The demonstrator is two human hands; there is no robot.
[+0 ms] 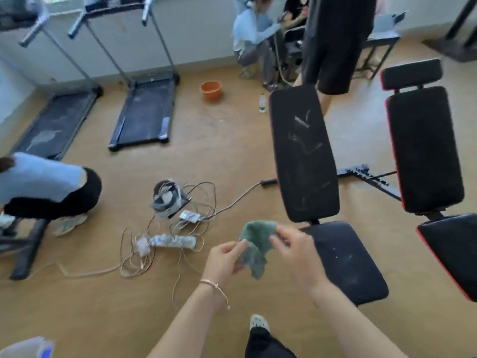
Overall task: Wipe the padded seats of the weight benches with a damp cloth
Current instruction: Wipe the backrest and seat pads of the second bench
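Green cloth (256, 248) hanging bunched in the air just left of the near bench's seat pad (346, 259), not touching it. Left hand (227, 259) pinching one edge, right hand (296, 251) pinching the opposite edge. They seem to be spreading it. Best to be folding it flat first, then wiping the speckled pad in overlapping strokes. Streaked backrest (303, 153) rising beyond, second bench (423, 151) standing right. Power strip (173, 241) lying on the floor to the left — drips are a risk.

No legible text, brand, number or sign anywhere, the bottle (262, 102) label too blurred.
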